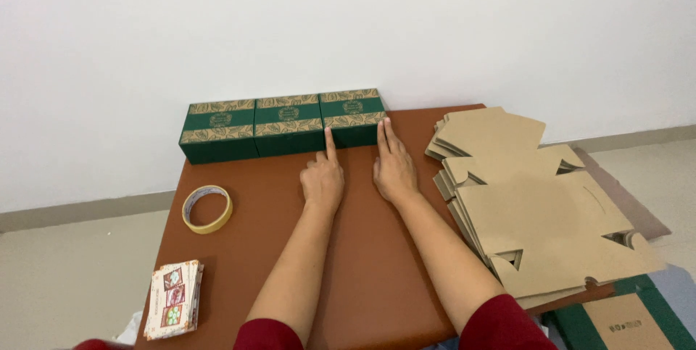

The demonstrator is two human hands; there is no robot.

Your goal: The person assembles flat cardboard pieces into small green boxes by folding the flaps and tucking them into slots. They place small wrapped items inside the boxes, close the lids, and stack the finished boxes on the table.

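Observation:
Three green boxes with gold leaf bands stand in a row at the far edge of the brown table (362, 277). My left hand (322, 176) points with its index finger extended, the other fingers curled, and the fingertip touches the front of the rightmost green box (353, 114). My right hand (394, 165) lies flat on the table, fingers together, with the fingertips against the same box's right front corner. The middle green box (288, 125) and the left green box (219, 130) sit touching beside it. Neither hand holds anything.
A stack of flat, unfolded brown cardboard blanks (536, 205) covers the table's right side. A roll of yellowish tape (207, 209) lies at the left. A pile of patterned cards (174, 299) sits at the near left corner. Green flat packaging (623, 321) lies on the floor at lower right.

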